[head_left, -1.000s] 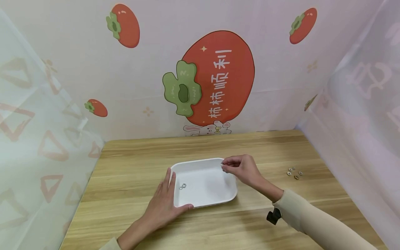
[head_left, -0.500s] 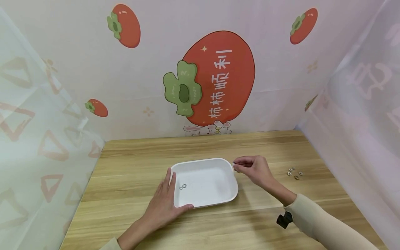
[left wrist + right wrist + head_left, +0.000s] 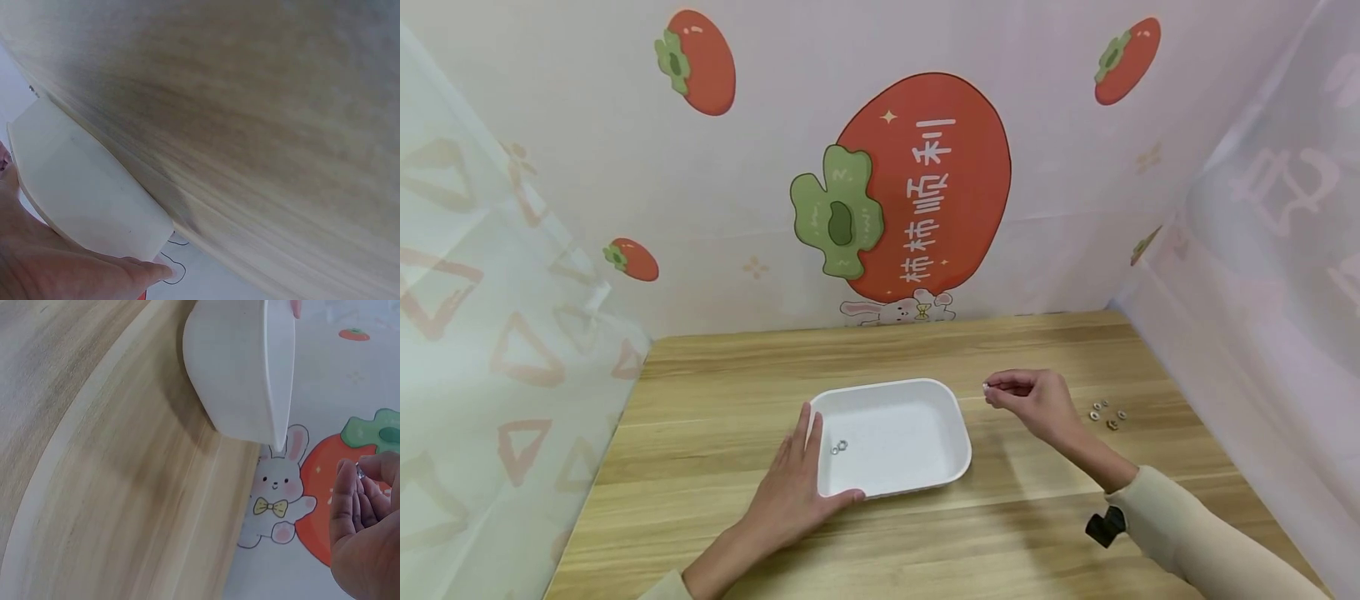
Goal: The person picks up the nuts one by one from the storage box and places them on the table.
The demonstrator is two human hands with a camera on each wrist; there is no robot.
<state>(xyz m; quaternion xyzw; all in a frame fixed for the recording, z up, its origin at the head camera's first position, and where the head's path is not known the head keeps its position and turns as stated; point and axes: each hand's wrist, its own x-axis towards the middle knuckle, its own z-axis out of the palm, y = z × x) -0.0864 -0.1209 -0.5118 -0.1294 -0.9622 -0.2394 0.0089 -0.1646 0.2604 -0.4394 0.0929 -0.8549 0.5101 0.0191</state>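
Transfer step, probably tray [image 3: 895, 450] to loose nuts [image 3: 1112, 425] right of frame: right hand [image 3: 1033, 402] pinches a small metal piece [image 3: 986, 387] midway, thumb meeting fingertips; next likely calls for lowering and releasing it there. Left hand [image 3: 796, 482] rests along the tray's left side, fingers straight. Fingers hide most of the piece, type unclear

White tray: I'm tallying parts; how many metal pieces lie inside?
2: a smaller piece and a larger piece, side by side near the left hand. The near rim may hide more.
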